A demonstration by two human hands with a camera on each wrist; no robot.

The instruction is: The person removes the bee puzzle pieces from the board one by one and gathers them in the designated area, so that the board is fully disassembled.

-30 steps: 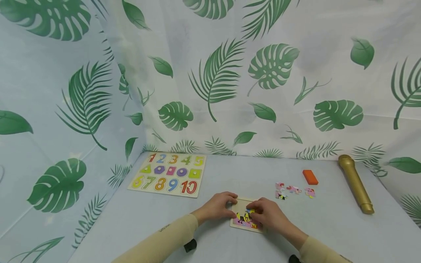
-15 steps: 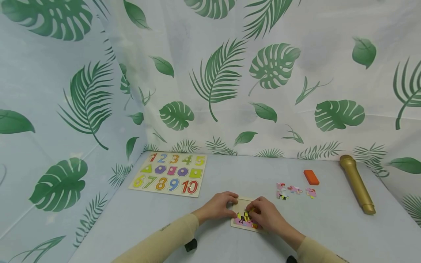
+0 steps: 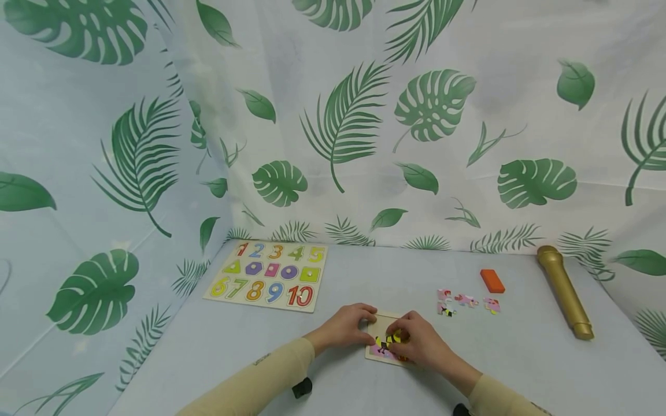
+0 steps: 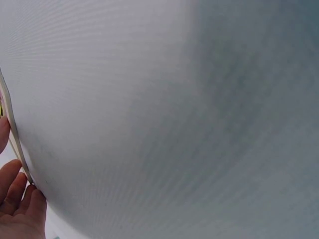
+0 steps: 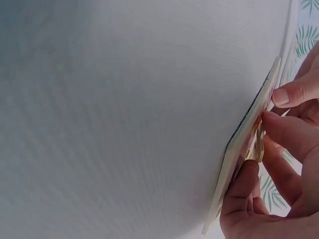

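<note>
A small wooden jigsaw board [image 3: 381, 321] lies on the table in front of the person. Pink, yellow and black pieces fill its lower part, and bare wood shows at the upper left. My left hand [image 3: 344, 327] grips the board's left edge, thumb low and fingers at the far corner. Over the board's right half, my right hand [image 3: 424, 340] pinches a jigsaw piece [image 5: 259, 147], seen tilted against the board in the right wrist view. The right fingers hide much of that side. In the left wrist view, the left fingertips [image 4: 37, 201] meet the board's rim.
Several loose jigsaw pieces [image 3: 466, 300] lie right of and behind the board. Beyond them is an orange block [image 3: 492, 281], with a gold microphone-shaped object [image 3: 565, 293] further right. A number-and-shape puzzle board [image 3: 265, 276] lies at the back left. Leaf-patterned cloth [image 3: 354, 196] hangs behind the table.
My right fingers have shifted slightly left and lower over the board with the piece, covering its lower right part. The left hand stays at the board's left edge.
</note>
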